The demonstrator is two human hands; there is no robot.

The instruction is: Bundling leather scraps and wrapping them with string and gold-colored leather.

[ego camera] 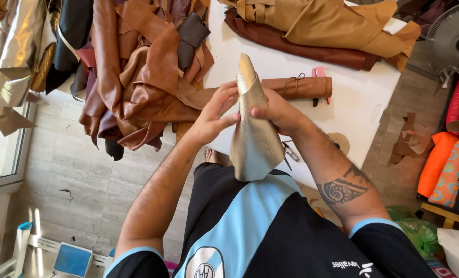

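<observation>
A piece of pale gold, grainy leather (pixel 252 141) hangs in front of my chest, folded into a loose roll with its top pointing up. My left hand (pixel 214 116) pinches its left edge with thumb and fingers. My right hand (pixel 278 113) grips its right side near the top. Both hands are over the near edge of a white table (pixel 363 98).
A rolled brown leather bundle (pixel 299 87) tied with cord lies on the table behind my hands. Small snips (pixel 291 153) lie by my right wrist. Brown hides (pixel 147 67) hang in a heap at left; tan and dark red hides (pixel 322 31) lie at the back. A fan (pixel 453 38) stands right.
</observation>
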